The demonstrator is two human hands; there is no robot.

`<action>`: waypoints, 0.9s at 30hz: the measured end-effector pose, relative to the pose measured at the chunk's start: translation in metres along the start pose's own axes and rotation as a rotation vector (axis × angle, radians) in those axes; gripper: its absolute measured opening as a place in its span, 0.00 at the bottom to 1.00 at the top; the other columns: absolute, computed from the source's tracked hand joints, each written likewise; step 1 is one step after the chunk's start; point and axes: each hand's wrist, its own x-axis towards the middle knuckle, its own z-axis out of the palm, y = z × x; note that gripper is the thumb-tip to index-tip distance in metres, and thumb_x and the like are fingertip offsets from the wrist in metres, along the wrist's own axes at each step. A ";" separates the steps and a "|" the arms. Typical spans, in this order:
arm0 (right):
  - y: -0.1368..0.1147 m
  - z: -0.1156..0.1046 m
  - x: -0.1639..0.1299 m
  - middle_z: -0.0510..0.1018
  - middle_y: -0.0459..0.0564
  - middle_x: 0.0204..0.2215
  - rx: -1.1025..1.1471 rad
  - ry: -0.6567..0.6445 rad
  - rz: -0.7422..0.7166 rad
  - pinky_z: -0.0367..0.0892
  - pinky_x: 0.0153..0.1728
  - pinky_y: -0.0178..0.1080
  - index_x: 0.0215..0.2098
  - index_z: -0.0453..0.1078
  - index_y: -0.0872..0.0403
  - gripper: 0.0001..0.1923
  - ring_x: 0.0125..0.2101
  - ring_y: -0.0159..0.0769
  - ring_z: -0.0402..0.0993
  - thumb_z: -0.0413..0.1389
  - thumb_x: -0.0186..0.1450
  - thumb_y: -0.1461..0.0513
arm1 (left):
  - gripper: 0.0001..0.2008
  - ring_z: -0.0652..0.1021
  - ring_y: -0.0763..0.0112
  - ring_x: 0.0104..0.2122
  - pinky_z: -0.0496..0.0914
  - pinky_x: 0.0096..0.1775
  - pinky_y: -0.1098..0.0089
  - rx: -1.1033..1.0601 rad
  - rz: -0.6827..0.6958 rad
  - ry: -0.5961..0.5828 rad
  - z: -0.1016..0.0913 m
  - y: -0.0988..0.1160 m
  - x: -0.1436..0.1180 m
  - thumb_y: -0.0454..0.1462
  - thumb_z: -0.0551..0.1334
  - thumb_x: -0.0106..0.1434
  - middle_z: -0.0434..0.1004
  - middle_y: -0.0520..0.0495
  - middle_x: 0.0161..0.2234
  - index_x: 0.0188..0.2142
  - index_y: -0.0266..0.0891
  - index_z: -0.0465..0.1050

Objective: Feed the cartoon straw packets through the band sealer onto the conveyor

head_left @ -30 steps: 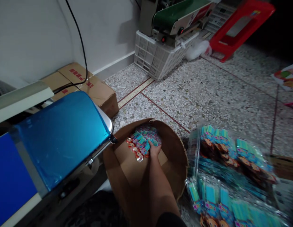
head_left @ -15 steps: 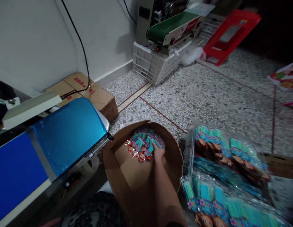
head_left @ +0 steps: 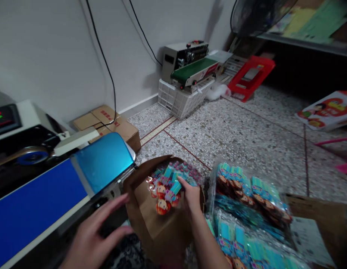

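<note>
My right hand (head_left: 191,197) grips a bunch of clear plastic packets (head_left: 168,189) printed with turquoise blocks and red-haired cartoon heads. The bunch is over a brown cardboard box (head_left: 155,216) with a rounded rim; how much of it rests inside I cannot tell. My left hand (head_left: 96,235) is at the lower left, slightly blurred, thumb and fingers apart, with nothing in it. It hovers between the box and the blue conveyor belt (head_left: 39,201). Beside my right forearm, more such packets (head_left: 263,194) lie stacked in clear plastic bags.
A shiny blue plate (head_left: 105,155) ends the conveyor next to the cardboard box. Behind it sits a closed carton (head_left: 123,129). Against the wall, a green-belted machine (head_left: 190,67) stands on a white crate (head_left: 175,99). A red stool (head_left: 250,78) lies tilted on the speckled floor (head_left: 235,127).
My right hand has lifted the bunch of packets nearer to me. My left hand has come up into view from the lower left. The camera view has tilted up.
</note>
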 end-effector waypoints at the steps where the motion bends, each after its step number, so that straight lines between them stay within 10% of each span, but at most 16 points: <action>1: -0.024 0.006 -0.013 0.78 0.51 0.36 0.060 -0.129 0.037 0.68 0.41 0.44 0.40 0.71 0.56 0.23 0.36 0.42 0.74 0.63 0.45 0.61 | 0.33 0.66 0.54 0.52 0.55 0.54 0.59 -0.019 0.050 -0.029 0.006 0.010 0.008 0.37 0.71 0.38 0.71 0.48 0.50 0.47 0.48 0.69; 5: -0.109 0.042 -0.062 0.78 0.48 0.36 0.183 -0.613 0.115 0.69 0.40 0.43 0.39 0.71 0.54 0.20 0.35 0.40 0.74 0.63 0.46 0.64 | 0.50 0.66 0.49 0.51 0.60 0.51 0.56 -0.327 0.112 -0.138 0.014 0.044 0.031 0.30 0.73 0.27 0.66 0.40 0.53 0.54 0.43 0.61; 10: -0.161 0.112 -0.102 0.78 0.48 0.35 0.160 -0.939 0.064 0.68 0.40 0.43 0.37 0.71 0.55 0.19 0.34 0.38 0.74 0.64 0.45 0.64 | 0.29 0.77 0.55 0.32 0.72 0.35 0.59 -0.665 -0.047 -0.155 -0.015 0.055 0.016 0.31 0.71 0.35 0.79 0.44 0.33 0.41 0.37 0.71; 17: -0.160 0.190 -0.155 0.75 0.49 0.39 -0.037 -1.069 -0.160 0.64 0.44 0.42 0.45 0.63 0.54 0.29 0.40 0.39 0.71 0.63 0.46 0.59 | 0.19 0.78 0.59 0.29 0.72 0.34 0.61 -0.973 0.023 0.327 -0.071 0.035 -0.012 0.32 0.69 0.42 0.79 0.45 0.30 0.36 0.34 0.72; 22: -0.150 0.204 -0.192 0.73 0.48 0.42 0.114 -1.255 -0.052 0.64 0.43 0.39 0.43 0.63 0.51 0.23 0.43 0.37 0.69 0.61 0.50 0.60 | 0.19 0.78 0.59 0.31 0.73 0.35 0.61 -1.101 0.083 0.329 -0.114 0.019 -0.039 0.31 0.68 0.43 0.79 0.45 0.33 0.38 0.35 0.73; 27: -0.140 0.219 -0.218 0.72 0.44 0.34 0.136 -1.159 0.020 0.64 0.28 0.30 0.33 0.63 0.51 0.10 0.33 0.31 0.70 0.58 0.54 0.58 | 0.21 0.78 0.59 0.30 0.74 0.33 0.63 -1.198 0.048 0.386 -0.137 -0.004 -0.061 0.31 0.67 0.44 0.79 0.45 0.31 0.41 0.35 0.72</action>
